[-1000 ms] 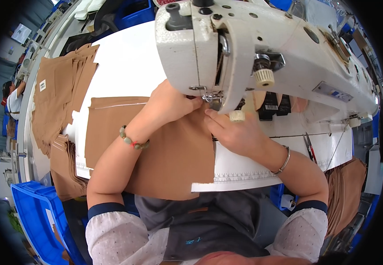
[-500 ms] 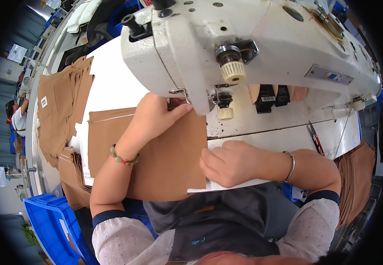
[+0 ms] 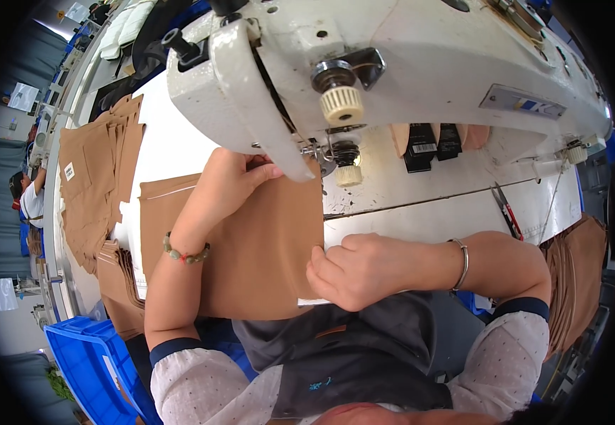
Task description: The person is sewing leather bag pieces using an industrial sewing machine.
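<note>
A white sewing machine [image 3: 421,64] stands over a brown fabric piece [image 3: 251,248] that has a thin white strip near its top left. My left hand [image 3: 229,180] is closed on the fabric's upper edge, just left of the presser foot [image 3: 311,152], which is partly hidden. My right hand [image 3: 350,269] has curled fingers on the fabric's lower right edge, gripping it; the fingertips are mostly hidden.
Brown fabric stacks [image 3: 88,191] lie at left, more [image 3: 577,276] at right. Scissors [image 3: 507,216], black labels [image 3: 421,145] beside pinkish pieces, and a blue bin [image 3: 102,368] are around the machine. A co-worker [image 3: 32,198] works at far left.
My right hand has moved down from beside the presser foot to the fabric's lower right edge. The view has shifted, and my left hand stays near the foot.
</note>
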Demonstrator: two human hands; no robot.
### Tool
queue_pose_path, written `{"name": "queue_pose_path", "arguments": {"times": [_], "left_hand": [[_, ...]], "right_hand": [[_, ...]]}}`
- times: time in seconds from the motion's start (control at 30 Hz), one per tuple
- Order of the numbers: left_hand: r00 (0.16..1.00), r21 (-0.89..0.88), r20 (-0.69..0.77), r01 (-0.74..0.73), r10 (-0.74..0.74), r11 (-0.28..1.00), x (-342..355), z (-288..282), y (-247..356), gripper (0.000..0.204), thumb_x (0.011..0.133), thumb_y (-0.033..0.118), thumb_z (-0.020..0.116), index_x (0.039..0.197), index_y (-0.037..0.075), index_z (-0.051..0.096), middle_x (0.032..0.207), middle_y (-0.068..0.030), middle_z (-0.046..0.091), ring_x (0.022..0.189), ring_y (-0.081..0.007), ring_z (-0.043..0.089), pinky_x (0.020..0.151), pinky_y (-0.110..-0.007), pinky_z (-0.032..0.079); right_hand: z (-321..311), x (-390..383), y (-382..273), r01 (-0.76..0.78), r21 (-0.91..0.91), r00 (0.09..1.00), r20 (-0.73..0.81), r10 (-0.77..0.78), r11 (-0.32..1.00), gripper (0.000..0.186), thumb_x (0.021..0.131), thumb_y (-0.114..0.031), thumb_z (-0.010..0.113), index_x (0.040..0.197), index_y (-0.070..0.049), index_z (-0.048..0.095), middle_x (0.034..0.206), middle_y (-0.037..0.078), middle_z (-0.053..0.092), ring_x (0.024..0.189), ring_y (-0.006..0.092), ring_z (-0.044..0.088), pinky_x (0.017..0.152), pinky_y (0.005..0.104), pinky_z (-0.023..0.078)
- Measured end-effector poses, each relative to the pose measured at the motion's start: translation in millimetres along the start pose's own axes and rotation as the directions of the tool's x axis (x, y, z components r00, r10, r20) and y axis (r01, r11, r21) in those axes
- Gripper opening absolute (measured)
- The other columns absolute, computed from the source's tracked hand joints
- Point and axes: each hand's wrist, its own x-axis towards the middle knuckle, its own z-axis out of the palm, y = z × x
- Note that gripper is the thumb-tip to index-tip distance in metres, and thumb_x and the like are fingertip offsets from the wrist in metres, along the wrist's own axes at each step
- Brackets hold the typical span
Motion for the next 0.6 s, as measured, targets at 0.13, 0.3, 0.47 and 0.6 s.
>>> {"name": "queue_pose_path", "arguments": {"times": [0.13, 0.3, 0.47, 0.6], "left_hand": [[0.996, 0.054, 0.017, 0.089, -0.090, 0.995, -0.1, -1.3, 7.4, 0.017, 0.088, 0.001, 0.075, 0.103, -0.006, 0.071, 0.087, -0.0089, 0.074, 0.078, -0.0126, 0.066, 0.074, -0.029, 0.054], [0.999, 0.060, -0.025, 0.027, -0.026, 0.998, -1.1, 1.2, -5.9, 0.021, 0.086, 0.007, 0.078, 0.102, -0.007, 0.073, 0.083, -0.0091, 0.075, 0.076, -0.0118, 0.067, 0.073, -0.028, 0.055], [0.996, 0.099, -0.088, 0.039, -0.031, 0.994, -2.4, 3.9, -5.1, 0.028, 0.084, 0.012, 0.081, 0.103, -0.007, 0.074, 0.081, -0.0112, 0.076, 0.077, -0.0135, 0.072, 0.072, -0.028, 0.055], [0.992, 0.334, -0.116, -0.009, 0.051, 0.943, -8.9, 4.2, 2.1, 0.033, 0.082, 0.017, 0.082, 0.106, -0.004, 0.073, 0.089, -0.0117, 0.073, 0.078, -0.0222, 0.072, 0.073, -0.033, 0.056]], "right_hand": [[2.0, 0.4, -3.5, 0.052, 0.006, 0.997, -0.057, -0.052, 0.999, 0.022, 0.074, -0.016, 0.064, 0.086, 0.001, 0.070, 0.085, 0.013, 0.070, 0.054, 0.0089, 0.054, 0.047, 0.0210, 0.036], [-5.1, -1.4, -1.8, 0.064, -0.027, 0.993, -0.097, -0.066, 0.998, 0.021, 0.074, -0.016, 0.063, 0.085, 0.002, 0.070, 0.083, 0.015, 0.070, 0.053, 0.0091, 0.053, 0.047, 0.0206, 0.036], [-1.3, -3.4, -2.8, 0.079, -0.017, 0.996, -0.031, -0.080, 0.997, 0.022, 0.074, -0.015, 0.063, 0.085, 0.002, 0.070, 0.085, 0.018, 0.071, 0.051, 0.0088, 0.054, 0.047, 0.0205, 0.037], [-3.7, -1.8, -3.3, 0.092, -0.023, 0.996, 0.001, -0.092, 0.995, 0.022, 0.074, -0.015, 0.063, 0.085, 0.003, 0.070, 0.085, 0.019, 0.071, 0.051, 0.0089, 0.055, 0.046, 0.0208, 0.038]]}}
